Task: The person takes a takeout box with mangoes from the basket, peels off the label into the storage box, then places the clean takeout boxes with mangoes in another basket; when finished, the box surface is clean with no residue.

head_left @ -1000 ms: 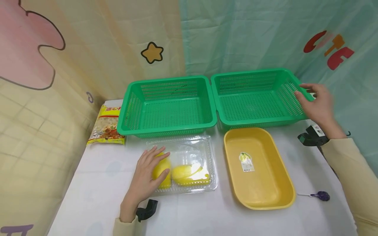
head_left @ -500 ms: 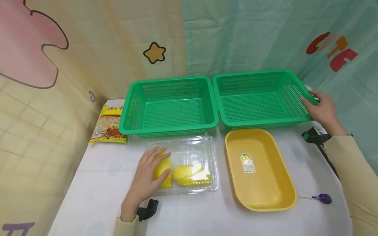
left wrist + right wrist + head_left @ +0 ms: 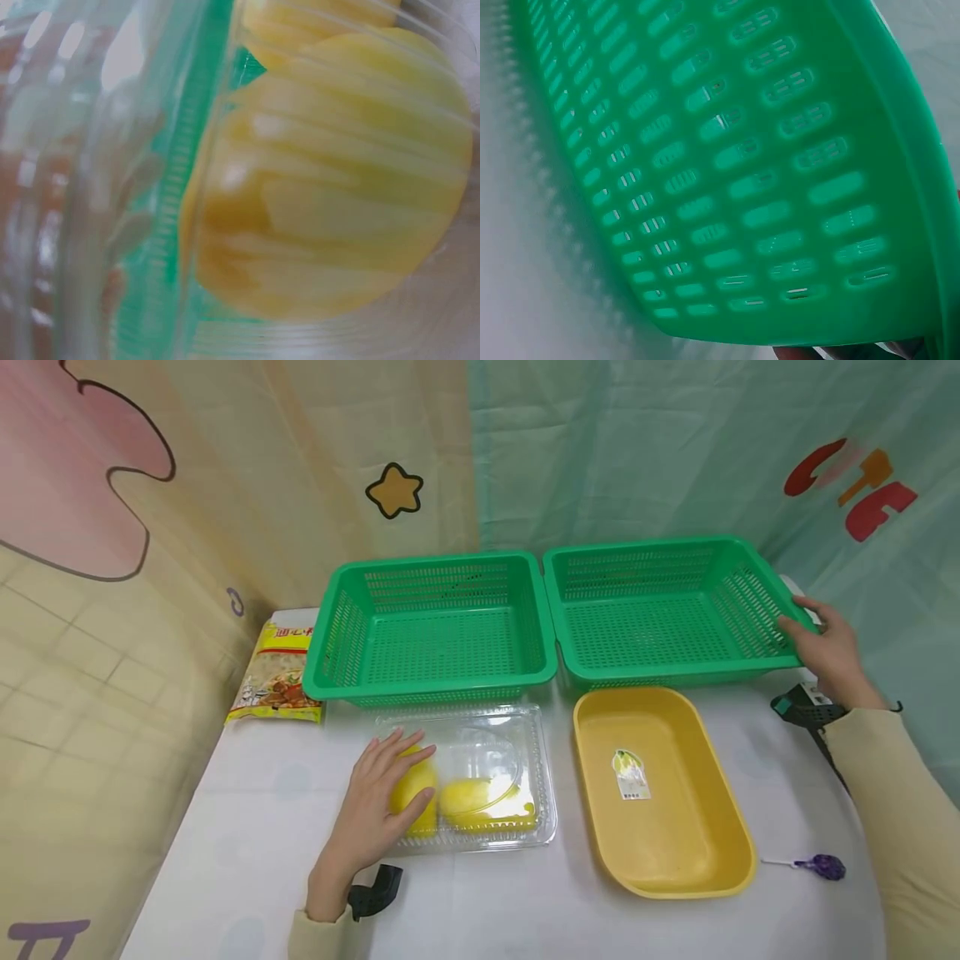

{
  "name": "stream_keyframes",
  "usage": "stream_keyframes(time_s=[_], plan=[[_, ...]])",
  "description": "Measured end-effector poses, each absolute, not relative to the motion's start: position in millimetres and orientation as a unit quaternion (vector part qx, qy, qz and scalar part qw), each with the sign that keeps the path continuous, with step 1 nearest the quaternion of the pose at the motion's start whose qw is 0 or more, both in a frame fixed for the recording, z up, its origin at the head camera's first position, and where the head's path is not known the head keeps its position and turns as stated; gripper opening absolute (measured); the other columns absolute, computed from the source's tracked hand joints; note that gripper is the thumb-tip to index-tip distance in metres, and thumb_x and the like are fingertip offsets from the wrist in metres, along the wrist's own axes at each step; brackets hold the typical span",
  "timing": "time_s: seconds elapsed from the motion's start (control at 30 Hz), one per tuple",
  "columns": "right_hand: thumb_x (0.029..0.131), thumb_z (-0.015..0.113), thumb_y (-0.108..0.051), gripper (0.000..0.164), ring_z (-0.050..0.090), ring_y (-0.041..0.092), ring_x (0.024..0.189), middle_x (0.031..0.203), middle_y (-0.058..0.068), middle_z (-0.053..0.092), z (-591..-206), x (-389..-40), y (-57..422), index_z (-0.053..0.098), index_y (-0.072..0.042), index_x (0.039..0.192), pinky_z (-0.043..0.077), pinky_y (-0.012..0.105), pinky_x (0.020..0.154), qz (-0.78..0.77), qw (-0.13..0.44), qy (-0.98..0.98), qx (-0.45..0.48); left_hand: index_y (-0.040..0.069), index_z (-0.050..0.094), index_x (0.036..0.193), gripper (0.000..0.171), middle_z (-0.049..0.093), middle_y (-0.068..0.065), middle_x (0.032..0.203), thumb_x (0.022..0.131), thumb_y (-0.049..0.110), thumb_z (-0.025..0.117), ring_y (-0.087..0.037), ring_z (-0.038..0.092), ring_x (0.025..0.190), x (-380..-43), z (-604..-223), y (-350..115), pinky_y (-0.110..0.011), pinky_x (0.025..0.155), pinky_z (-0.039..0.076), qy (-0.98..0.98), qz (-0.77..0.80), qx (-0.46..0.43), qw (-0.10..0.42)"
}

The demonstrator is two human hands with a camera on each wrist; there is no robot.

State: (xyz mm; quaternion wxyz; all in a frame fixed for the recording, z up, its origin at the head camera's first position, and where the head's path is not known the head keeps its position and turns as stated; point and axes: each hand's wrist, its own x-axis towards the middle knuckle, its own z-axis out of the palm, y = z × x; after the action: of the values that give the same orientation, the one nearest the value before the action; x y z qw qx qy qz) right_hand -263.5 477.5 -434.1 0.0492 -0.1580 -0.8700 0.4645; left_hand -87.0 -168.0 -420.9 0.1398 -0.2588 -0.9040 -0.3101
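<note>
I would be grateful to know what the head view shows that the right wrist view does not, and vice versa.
Head view only: the left hand on the clear box, yellow items inside it, the yellow tray, the purple lollipop, the food packet and the left green basket.
Right wrist view only: a close-up of the right green basket, its slotted wall filling most of the picture.
Both: that basket and the right hand, though the wrist view catches only some fingers at its bottom edge.

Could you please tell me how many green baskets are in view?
2: the left basket, behind the clear box; and the right basket, its rim gripped by the right hand.
</note>
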Motion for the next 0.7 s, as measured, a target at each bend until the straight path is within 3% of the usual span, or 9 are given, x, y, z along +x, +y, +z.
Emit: stream_keyframes(time_s=[0.13, 0.37, 0.7], plan=[[0.09, 0.048, -0.055, 0.059, 0.046, 0.004, 0.087, 0.144, 0.012, 0.027, -428, -258, 469, 0.027, -0.047, 0.144, 0.043, 0.018, 0.05, 0.472, 0.048, -0.863, -0.176, 0.012, 0.058, 0.129, 0.045, 0.045, -0.006, 0.142, 0.087, 0.025, 0.065, -0.031, 0.03, 0.135, -87, -421, -168, -0.048, 0.111, 0.011, -0.904, -0.311, -0.257, 0.139], [0.091, 0.05, -0.051, 0.05, 0.051, 0.002, 0.075, 0.147, -0.002, 0.028, -425, -255, 463, 0.035, -0.051, 0.139, 0.041, 0.03, 0.045, 0.511, 0.062, -0.828, -0.22, 0.012, 0.058, 0.129, 0.045, 0.045, -0.006, 0.142, 0.086, 0.025, 0.065, -0.031, 0.03, 0.135, -86, -421, -168, -0.05, 0.11, 0.012, -0.907, -0.309, -0.253, 0.136], [0.089, 0.053, -0.051, 0.052, 0.049, 0.001, 0.08, 0.151, -0.004, 0.021, -423, -254, 459, 0.037, -0.05, 0.139, 0.043, 0.026, 0.046, 0.548, 0.06, -0.806, -0.218, 0.011, 0.054, 0.132, 0.05, 0.043, -0.007, 0.143, 0.085, 0.023, 0.067, -0.032, 0.028, 0.136, -87, -417, -169, -0.055, 0.108, 0.013, -0.902, -0.326, -0.253, 0.124]])
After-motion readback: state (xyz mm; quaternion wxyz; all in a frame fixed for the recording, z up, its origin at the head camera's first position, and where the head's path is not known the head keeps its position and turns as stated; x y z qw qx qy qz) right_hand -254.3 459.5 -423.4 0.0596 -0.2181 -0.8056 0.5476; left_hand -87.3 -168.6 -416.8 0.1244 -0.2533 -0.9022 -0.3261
